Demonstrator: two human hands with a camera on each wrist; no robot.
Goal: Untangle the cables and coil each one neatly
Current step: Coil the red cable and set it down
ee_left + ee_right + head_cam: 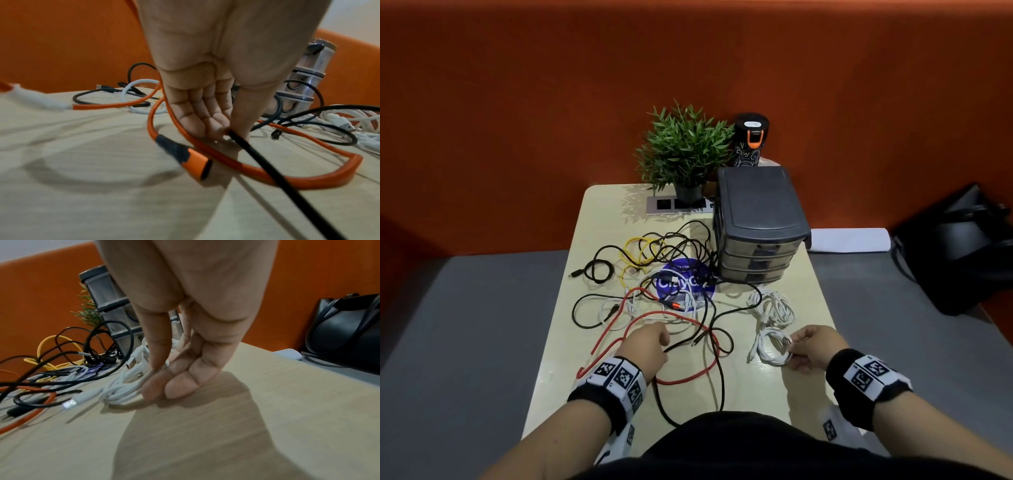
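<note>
- Nearest the head camera, both wrists wear black bands with printed marker tags, reaching over a pale wooden table (pixel 808 387).
- Left hand (pixel 645 349) pinches a black cable (pixel 265 168) between thumb and fingertips (pixel 213 128), low against the tabletop; this cable runs back toward the person and off the near table edge.
- Right hand (pixel 813 347) pinches the rim of a white coiled cable (pixel 772 346) with thumb and curled fingers, the coil lying on the table at the right.
- Just beyond it rests a second white coil (pixel 774 305), so two cables look finished.
- Still tangled in the middle: an orange cable (pixel 688 373) looping round the left hand, with its orange-and-black plug (pixel 185 159) right by the fingers, a yellow cable (pixel 640 253), more black leads and a loose white one, spread over a purple sticker (pixel 688 284).
- A grey drawer unit (pixel 756 222), a potted plant (pixel 685 150) and a patterned bottle (pixel 751 140) stand at the back.
- Likely risks: pulling the black cable while the orange loop crosses it could tighten a knot or drag the whole heap along.
- Letting go of the white coil carelessly may let it spring open, since no tie is visible on it.
- A black lead passing close to the nearest coils could snag and undo them if tugged.
</note>
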